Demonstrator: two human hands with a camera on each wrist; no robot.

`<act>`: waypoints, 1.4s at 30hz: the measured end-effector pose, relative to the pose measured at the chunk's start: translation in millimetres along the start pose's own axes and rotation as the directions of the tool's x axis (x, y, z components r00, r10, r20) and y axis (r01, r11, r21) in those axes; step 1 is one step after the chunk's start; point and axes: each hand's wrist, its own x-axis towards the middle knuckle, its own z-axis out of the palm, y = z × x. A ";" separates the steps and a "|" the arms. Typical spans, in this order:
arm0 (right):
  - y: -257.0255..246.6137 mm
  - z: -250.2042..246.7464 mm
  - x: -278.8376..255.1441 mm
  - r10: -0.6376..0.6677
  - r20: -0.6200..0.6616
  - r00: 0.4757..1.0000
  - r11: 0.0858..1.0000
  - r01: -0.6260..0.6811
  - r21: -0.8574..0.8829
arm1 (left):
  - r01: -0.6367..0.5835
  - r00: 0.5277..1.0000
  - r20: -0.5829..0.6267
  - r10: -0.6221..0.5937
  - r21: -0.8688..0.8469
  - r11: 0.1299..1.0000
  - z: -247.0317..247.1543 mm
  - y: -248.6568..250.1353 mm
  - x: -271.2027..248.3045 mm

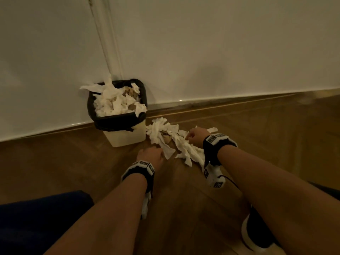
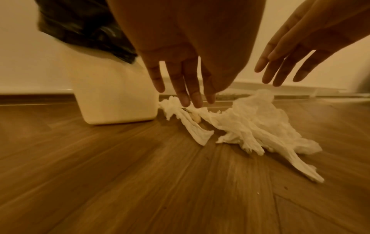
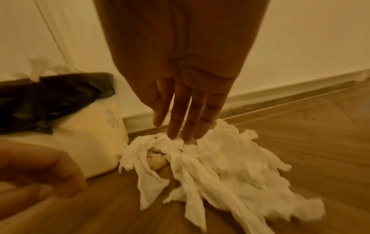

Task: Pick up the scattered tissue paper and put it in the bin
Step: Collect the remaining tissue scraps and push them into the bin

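Note:
A pile of crumpled white tissue paper (image 1: 171, 142) (image 2: 250, 125) (image 3: 220, 166) lies on the wooden floor, just right of the bin. The cream bin (image 1: 125, 138) (image 2: 114, 98) (image 3: 94, 142) has a black liner and is heaped with tissue, some hanging over its rim. My left hand (image 1: 152, 153) (image 2: 188, 98) reaches down at the pile's near-left edge, its fingers straight and holding nothing. My right hand (image 1: 192, 135) (image 3: 182, 133) is over the pile's right side, with straight fingertips touching the top of the tissue. It also shows in the left wrist view (image 2: 280, 74), fingers spread.
The bin stands against a white wall (image 1: 202, 52) with a skirting board (image 1: 239, 99) along the floor. A vertical trim (image 1: 106, 43) runs up behind the bin. My dark shoe (image 1: 257, 230) is at the lower right and a blue-clad leg (image 1: 36, 218) at the lower left.

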 end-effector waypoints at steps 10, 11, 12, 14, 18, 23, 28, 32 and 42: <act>67.7 57.2 10.4 0.154 0.041 0.987 0.988 -0.156 0.023 | 0.095 0.992 0.095 -0.083 -0.131 0.987 59.8 33.5 54.6; 74.1 62.1 10.8 0.175 0.043 0.984 0.984 -0.176 0.010 | 0.121 0.990 0.086 -0.110 -0.146 0.982 63.2 35.4 57.8; 79.9 67.4 11.6 0.192 0.048 0.980 0.981 -0.192 0.002 | 0.150 0.988 0.070 -0.141 -0.157 0.976 66.7 37.0 60.3; 88.7 79.6 14.1 0.208 0.064 0.976 0.978 -0.210 0.023 | 0.182 0.983 0.048 -0.177 -0.144 0.973 71.9 38.4 64.5; 96.9 96.1 20.5 0.163 0.150 0.975 0.985 -0.169 0.028 | 0.261 0.952 0.218 -0.215 -0.211 0.942 75.6 33.8 78.1; 97.7 101.0 26.8 0.142 0.156 0.978 0.989 -0.145 0.008 | 0.151 0.958 0.267 -0.109 -0.142 0.978 77.7 27.9 85.0; 106.7 99.9 22.6 0.260 -0.036 0.965 0.902 -0.229 0.367 | 0.264 0.936 0.292 -0.198 -0.205 0.942 64.2 27.6 84.7; 110.9 100.9 12.3 0.381 -0.033 0.924 0.633 -0.235 0.738 | 0.274 0.961 0.145 -0.235 -0.402 0.874 70.8 24.3 73.1; 94.7 89.9 -8.8 0.469 0.291 0.834 -0.063 -0.297 0.953 | 0.505 0.859 0.352 -0.372 -0.705 0.498 67.8 37.8 58.4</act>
